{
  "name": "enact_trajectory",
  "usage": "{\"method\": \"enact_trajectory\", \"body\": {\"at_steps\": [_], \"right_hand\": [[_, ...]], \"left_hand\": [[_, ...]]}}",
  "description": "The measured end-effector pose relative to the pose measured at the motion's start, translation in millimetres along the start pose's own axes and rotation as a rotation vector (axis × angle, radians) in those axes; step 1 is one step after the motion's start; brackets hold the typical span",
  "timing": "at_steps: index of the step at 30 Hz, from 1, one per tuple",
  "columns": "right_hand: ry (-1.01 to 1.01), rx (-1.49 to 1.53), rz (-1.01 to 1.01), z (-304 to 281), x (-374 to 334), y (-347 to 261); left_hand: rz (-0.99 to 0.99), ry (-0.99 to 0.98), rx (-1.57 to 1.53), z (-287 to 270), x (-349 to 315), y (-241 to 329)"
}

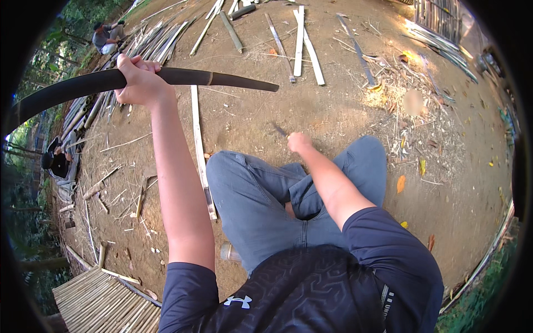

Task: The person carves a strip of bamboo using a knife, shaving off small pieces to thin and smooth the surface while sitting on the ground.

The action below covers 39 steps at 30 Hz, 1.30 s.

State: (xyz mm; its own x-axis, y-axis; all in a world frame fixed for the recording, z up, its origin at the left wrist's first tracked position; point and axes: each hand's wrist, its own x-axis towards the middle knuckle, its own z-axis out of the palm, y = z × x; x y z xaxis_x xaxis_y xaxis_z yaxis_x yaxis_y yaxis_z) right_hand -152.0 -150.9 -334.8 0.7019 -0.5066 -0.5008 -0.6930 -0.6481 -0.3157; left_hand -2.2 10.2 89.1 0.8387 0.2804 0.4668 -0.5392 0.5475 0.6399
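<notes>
Raised out in front on the left, my left hand [141, 81] is closed around a long dark bamboo pole [72, 87]. The pole runs from the left rim of the view to a tapering end right of the hand, with a pale ring near that end. My right hand [300, 143] is closed in a fist above my crossed legs. From it sticks out a knife [279, 130], its short dark blade pointing away and to the left; the handle is hidden by my fingers. Knife and pole are well apart.
Split bamboo strips [300, 44] lie on the dirt ground ahead, and a long strip [198, 144] lies by my left knee. Shavings [422, 127] cover the ground at right. Two people [108, 38] sit at the left edge near piled poles [161, 41]. A slatted bamboo platform [102, 299] stands at lower left.
</notes>
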Motion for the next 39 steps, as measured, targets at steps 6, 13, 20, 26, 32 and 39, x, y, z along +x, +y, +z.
{"method": "enact_trajectory", "body": {"at_steps": [6,13,20,26,32,39], "right_hand": [[0.302,0.079,0.471,-67.8,9.4,124.5],[0.078,-0.019,0.103,-68.6,1.1,74.6],[0.126,0.160,0.392,-4.9,35.6,112.2],[0.065,0.197,0.639,-72.7,70.5,174.6],[0.129,0.077,0.486,-139.4,40.8,180.5],[-0.192,-0.484,0.166,-136.3,24.1,211.4]], "left_hand": [[0.054,0.074,0.056,-18.9,13.5,-5.7],[-0.003,0.044,0.002,-5.2,0.4,-20.7],[-0.066,-0.005,0.036,-9.5,-18.8,-26.0],[-0.067,-0.031,0.016,-15.5,-17.1,-27.9],[-0.046,-0.032,0.101,-28.1,-26.6,-27.9],[-0.165,-0.059,0.075,-10.8,-49.5,-44.4]]}}
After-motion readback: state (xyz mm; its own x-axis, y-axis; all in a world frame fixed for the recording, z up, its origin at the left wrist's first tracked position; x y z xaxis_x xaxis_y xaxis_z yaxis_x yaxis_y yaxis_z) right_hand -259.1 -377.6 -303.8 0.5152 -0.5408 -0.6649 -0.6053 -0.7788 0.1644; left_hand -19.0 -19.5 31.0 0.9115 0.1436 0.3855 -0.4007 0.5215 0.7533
